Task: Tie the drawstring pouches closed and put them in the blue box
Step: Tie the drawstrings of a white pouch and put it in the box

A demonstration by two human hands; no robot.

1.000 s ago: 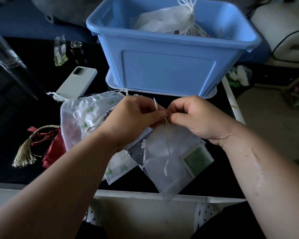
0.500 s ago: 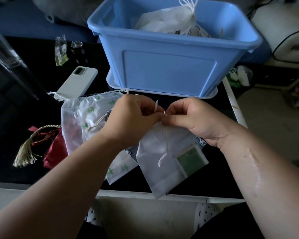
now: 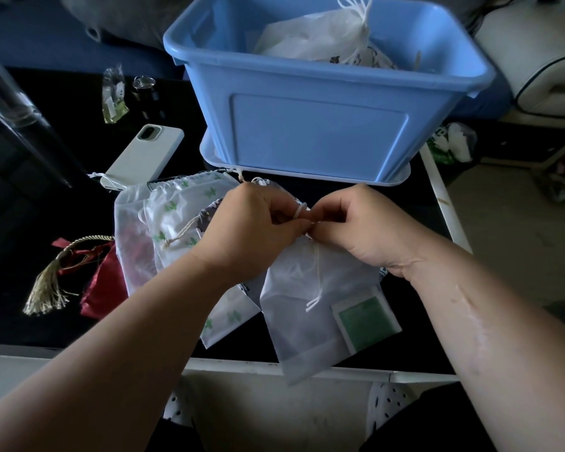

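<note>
Left hand (image 3: 252, 230) and right hand (image 3: 359, 226) both pinch the cord (image 3: 299, 212) at the pouch (image 3: 307, 318) neck, near edge, below the box (image 3: 320, 125). Should pull ends evenly, seat knot snug against neck.

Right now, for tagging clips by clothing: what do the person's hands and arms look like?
The left hand and right hand are bare: no gloves, rings or watch show. No sleeves reach the forearms in view. A long scar-like mark runs along the right forearm.
</note>
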